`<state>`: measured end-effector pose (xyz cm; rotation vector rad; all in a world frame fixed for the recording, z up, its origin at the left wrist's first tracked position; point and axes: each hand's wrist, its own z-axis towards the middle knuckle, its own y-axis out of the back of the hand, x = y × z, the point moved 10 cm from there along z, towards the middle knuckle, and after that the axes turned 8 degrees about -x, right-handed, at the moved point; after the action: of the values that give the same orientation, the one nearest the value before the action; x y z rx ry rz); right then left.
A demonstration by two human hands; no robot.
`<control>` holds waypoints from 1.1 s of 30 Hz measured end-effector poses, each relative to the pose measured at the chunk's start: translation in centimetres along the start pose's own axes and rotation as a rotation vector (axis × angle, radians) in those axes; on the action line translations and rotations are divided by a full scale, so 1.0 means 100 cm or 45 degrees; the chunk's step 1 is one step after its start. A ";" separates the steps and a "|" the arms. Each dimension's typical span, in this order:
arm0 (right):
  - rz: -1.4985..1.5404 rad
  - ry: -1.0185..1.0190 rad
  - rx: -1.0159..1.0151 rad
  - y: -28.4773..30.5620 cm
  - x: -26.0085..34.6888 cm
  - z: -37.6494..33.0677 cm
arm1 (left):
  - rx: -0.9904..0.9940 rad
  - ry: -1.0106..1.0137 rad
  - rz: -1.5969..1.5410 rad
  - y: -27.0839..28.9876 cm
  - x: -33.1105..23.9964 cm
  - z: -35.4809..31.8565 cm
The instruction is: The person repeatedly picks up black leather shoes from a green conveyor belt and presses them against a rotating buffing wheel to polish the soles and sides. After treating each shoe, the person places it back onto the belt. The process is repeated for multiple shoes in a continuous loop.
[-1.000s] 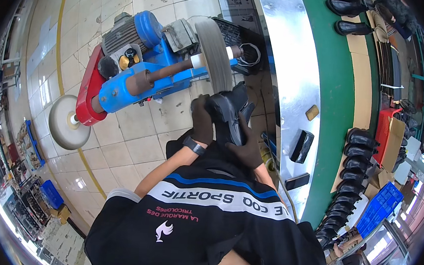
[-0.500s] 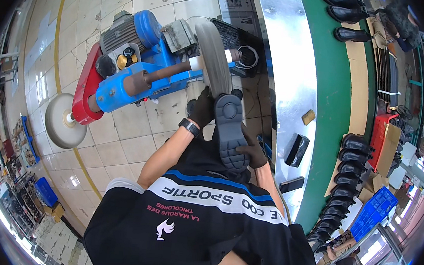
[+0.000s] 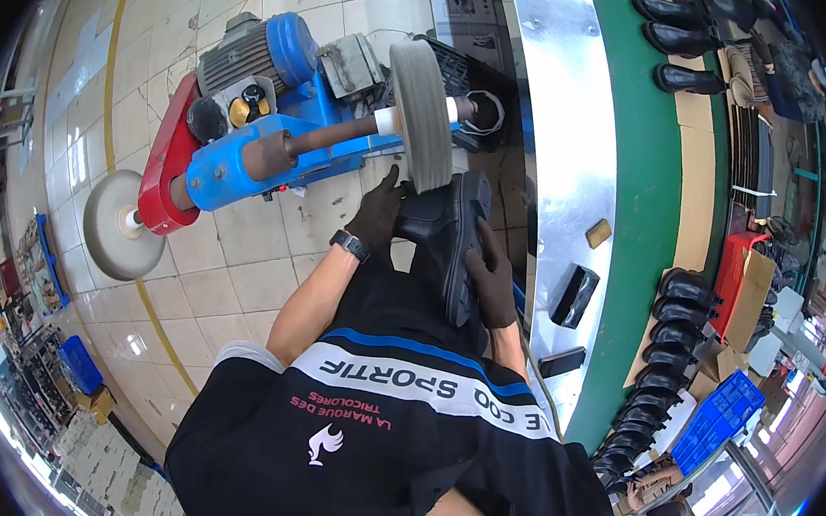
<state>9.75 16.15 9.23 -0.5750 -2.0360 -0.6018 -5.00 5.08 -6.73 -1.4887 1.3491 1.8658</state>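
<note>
Both my hands wear dark gloves and hold a black ankle boot [image 3: 435, 219] under the grey buffing wheel [image 3: 422, 113]. The boot lies on its side, its ridged sole turned to the right and its shaft to the left. My left hand [image 3: 376, 214] is closed at the shaft opening, some fingertips hidden behind the leather. Along the sole my right hand [image 3: 495, 282] grips from the right, its thumb pressed on the edge. The wheel's lower rim meets the boot's upper near the top end; whether they press together is hard to tell.
The wheel sits on the shaft of a blue machine [image 3: 245, 169] with a red belt guard [image 3: 166, 166] and a second, white wheel [image 3: 123, 225]. To the right, a metal ledge [image 3: 567, 173] carries a black block [image 3: 576, 297] and a tan piece [image 3: 598, 231]. Black boots [image 3: 670, 351] line the green bench [image 3: 644, 179].
The boot has been turned from sole facing up to lying on its side, sole to the right. My left hand has shifted slightly left, and the right now lies along the sole's edge.
</note>
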 end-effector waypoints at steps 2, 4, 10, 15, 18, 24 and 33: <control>-0.016 -0.006 0.016 -0.009 0.004 -0.001 | 0.067 0.144 -0.429 0.013 -0.011 -0.006; 0.158 -0.195 0.023 -0.011 -0.028 -0.001 | 0.040 0.263 -0.660 0.018 0.000 -0.021; 0.481 -0.325 -0.238 0.015 -0.056 -0.022 | 0.202 0.703 -1.340 -0.023 0.003 -0.003; 0.148 -0.018 -0.192 0.013 -0.018 -0.007 | 0.232 0.618 -1.573 -0.022 -0.026 0.008; 0.096 0.000 -0.057 0.000 -0.017 0.004 | 0.086 0.778 -1.835 -0.007 -0.017 -0.013; 0.546 -0.199 0.108 -0.024 -0.099 0.046 | -0.086 0.080 -0.277 0.050 -0.033 -0.029; 0.819 -0.763 0.216 -0.075 -0.090 0.103 | 0.167 0.081 -0.235 0.049 0.004 0.018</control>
<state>3.00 15.25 -4.80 -1.3511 -2.2224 0.1524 -9.94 4.31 -5.02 -1.5596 1.2874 1.5985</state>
